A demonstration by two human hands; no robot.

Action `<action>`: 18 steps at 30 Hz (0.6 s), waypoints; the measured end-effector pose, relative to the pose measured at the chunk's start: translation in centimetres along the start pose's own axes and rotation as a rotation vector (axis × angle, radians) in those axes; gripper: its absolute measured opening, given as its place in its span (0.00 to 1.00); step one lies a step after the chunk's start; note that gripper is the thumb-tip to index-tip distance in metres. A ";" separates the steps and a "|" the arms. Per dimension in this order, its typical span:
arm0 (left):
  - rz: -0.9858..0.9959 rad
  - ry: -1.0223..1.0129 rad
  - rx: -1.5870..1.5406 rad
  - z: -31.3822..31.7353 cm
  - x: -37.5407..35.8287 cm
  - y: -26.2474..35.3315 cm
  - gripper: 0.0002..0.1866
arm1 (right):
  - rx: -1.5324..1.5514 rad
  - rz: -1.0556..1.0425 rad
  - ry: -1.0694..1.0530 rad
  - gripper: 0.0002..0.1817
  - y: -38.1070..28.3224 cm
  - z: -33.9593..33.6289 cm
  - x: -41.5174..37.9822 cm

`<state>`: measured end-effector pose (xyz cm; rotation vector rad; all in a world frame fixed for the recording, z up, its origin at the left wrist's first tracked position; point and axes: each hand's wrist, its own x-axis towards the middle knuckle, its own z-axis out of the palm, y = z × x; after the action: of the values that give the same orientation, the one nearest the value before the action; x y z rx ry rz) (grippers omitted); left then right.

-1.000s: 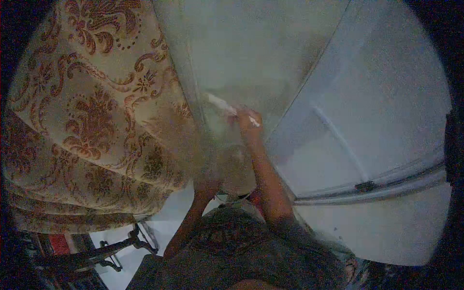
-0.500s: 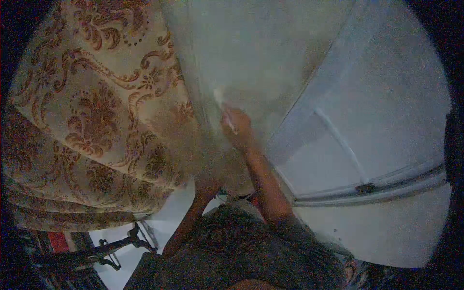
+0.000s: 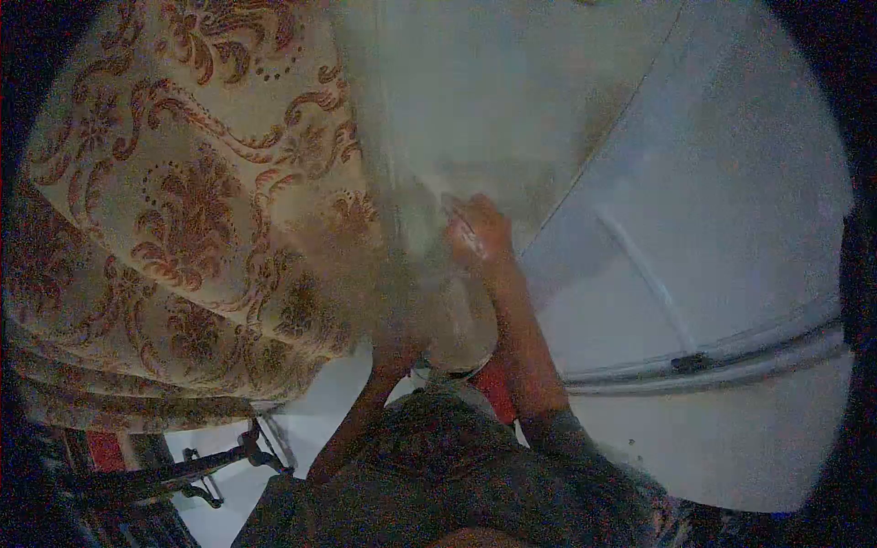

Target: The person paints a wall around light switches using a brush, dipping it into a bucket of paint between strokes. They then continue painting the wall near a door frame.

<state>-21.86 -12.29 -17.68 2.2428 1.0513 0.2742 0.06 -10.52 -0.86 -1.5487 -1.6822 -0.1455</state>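
My right hand (image 3: 482, 230) is closed round a thin pale tool (image 3: 445, 201), blurred, whose light tip points up and left in front of a pale greenish-grey surface (image 3: 484, 91). Lower and to the left, my left hand (image 3: 395, 356) is beside a pale, rounded container-like thing (image 3: 457, 329); its fingers are dim and mostly hidden, so its grip cannot be made out. A cream cloth with a reddish-brown floral pattern (image 3: 192, 210) hangs to the left of both hands.
A white panel (image 3: 731, 201) with a light strip and a curved ridged edge stands at the right. Dark metal bars (image 3: 210, 461) lie at the lower left, below the cloth. Something red (image 3: 496, 393) shows beside my right forearm.
My right hand has moved to the right and slightly down with the tool. More of the pale rounded thing and the red thing now shows. The view has shifted slightly.
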 end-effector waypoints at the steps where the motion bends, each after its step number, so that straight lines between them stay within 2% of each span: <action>1: 0.022 0.115 -0.003 0.3 -0.1 -0.1 0.41 | 0.028 0.049 0.060 0.24 -0.7 -0.7 0.1; 2: 0.043 0.223 -0.005 0.8 -0.3 -0.1 0.41 | 0.027 0.056 0.058 0.24 -0.5 -0.6 0.4; 3: 0.044 0.215 -0.007 1.8 -0.5 -0.6 0.41 | 0.035 -0.015 0.077 0.24 -0.1 -0.1 1.2; 5: 0.272 0.521 0.750 3.2 -1.0 -1.3 0.40 | 0.042 -0.082 0.101 0.24 1.7 1.0 0.5; 6: 0.278 0.518 0.752 3.1 -1.3 -1.3 0.40 | 0.007 -0.154 0.116 0.24 3.9 2.1 -0.7; 8: 0.111 0.311 0.240 1.8 -0.7 -0.8 0.34 | -0.035 -0.247 0.143 0.24 4.3 1.1 -0.3; 9: 0.114 0.317 0.237 0.8 -1.0 0.1 0.34 | -0.043 -0.080 0.032 0.23 2.1 -1.2 0.0; 10: 0.078 0.206 0.203 -0.7 -1.3 1.5 0.30 | -0.056 0.083 -0.077 0.22 1.1 -2.6 0.5; 11: 0.043 0.093 0.169 -1.4 -1.3 2.3 0.27 | -0.064 0.072 -0.077 0.22 1.1 -2.7 1.0; 13: 0.023 0.037 0.109 -0.9 -0.4 1.8 0.25 | 0.086 -0.049 0.199 0.20 1.4 -1.9 1.2; 14: 0.003 -0.025 0.055 -0.7 -0.2 1.6 0.24 | 0.085 -0.048 0.201 0.20 2.8 -0.8 0.7; 15: 0.007 -0.026 0.053 -1.0 -0.5 2.1 0.24 | 0.049 -0.057 0.134 0.20 5.1 1.0 0.1; 17: 0.135 0.256 0.158 -1.0 -1.6 2.8 0.16 | 0.021 -0.076 0.086 0.20 6.4 2.0 -1.2; 18: 0.143 0.268 0.160 -0.3 -1.5 1.9 0.16 | 0.029 -0.056 0.096 0.19 6.3 1.4 -1.7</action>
<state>-21.79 -14.15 -16.11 2.4799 1.0819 0.5833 4.71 -9.56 -5.58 -1.4515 -1.6453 -0.2206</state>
